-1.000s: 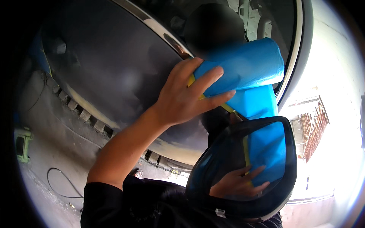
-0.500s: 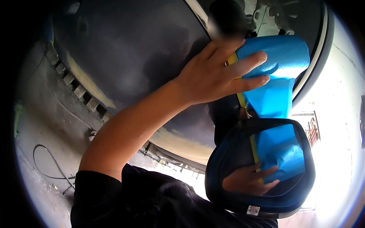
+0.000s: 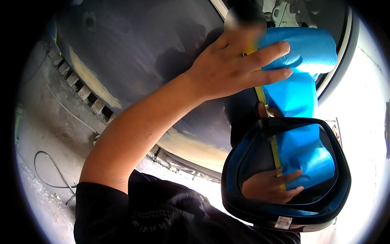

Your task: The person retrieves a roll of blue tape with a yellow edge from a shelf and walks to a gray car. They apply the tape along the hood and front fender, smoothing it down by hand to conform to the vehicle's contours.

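Note:
My left hand (image 3: 239,67) reaches in from the lower left, its outer fingers stretched flat over the yellow tape edge (image 3: 261,95) of a blue masking film (image 3: 292,95). A blurred dark patch hides the thumb and forefinger. The thick blue roll (image 3: 306,46) of this film lies just beyond the fingertips, against the dark car window. Of my right hand (image 3: 262,110) only fingertips show, closed at the lower end of the tape; the black side mirror (image 3: 284,211) hides the remainder. In the mirror glass the film and my left hand are reflected.
A dark grey car door panel (image 3: 134,49) with beige sanded patches (image 3: 91,81) fills the left and middle. Blocks (image 3: 83,92) line the floor beside it, and a thin black hose (image 3: 50,185) lies at lower left. Bright light washes out the right.
The view has shifted a little: the film roll and left hand sit slightly higher, the mirror a bit larger and farther right. More right-hand fingertips show above the mirror. Left-hand fingers stay spread.

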The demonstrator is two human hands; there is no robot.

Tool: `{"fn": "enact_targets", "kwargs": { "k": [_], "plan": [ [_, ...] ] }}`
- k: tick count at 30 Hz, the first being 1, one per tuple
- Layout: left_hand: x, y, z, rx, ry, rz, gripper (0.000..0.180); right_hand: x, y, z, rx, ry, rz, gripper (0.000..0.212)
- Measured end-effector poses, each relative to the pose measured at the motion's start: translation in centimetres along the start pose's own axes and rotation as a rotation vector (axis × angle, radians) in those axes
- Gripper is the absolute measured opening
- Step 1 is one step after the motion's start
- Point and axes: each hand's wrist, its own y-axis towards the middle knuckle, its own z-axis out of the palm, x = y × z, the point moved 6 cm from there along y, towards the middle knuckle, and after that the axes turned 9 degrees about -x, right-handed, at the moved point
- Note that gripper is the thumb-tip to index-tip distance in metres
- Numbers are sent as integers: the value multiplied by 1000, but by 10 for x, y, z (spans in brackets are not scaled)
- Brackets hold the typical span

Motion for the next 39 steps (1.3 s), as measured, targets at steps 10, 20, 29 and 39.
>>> {"fn": "enact_targets", "kwargs": {
  "k": [10, 20, 29, 39],
  "plan": [
    [0, 5, 0, 43, -37, 45, 60, -9, 7, 82, 132, 218, -427, 48],
    [-1, 8, -5, 154, -10, 77, 66, 3, 21, 85, 339, 2335, 1023, 54],
    [-2, 14, 0, 254, -16, 89, 69, -11, 18, 67, 90, 2921, 1823, 61],
    [-1, 8, -1, 284, -72, 98, 70, 65, -19, -16, 421, 2526, 1650, 65]
  ]
}}
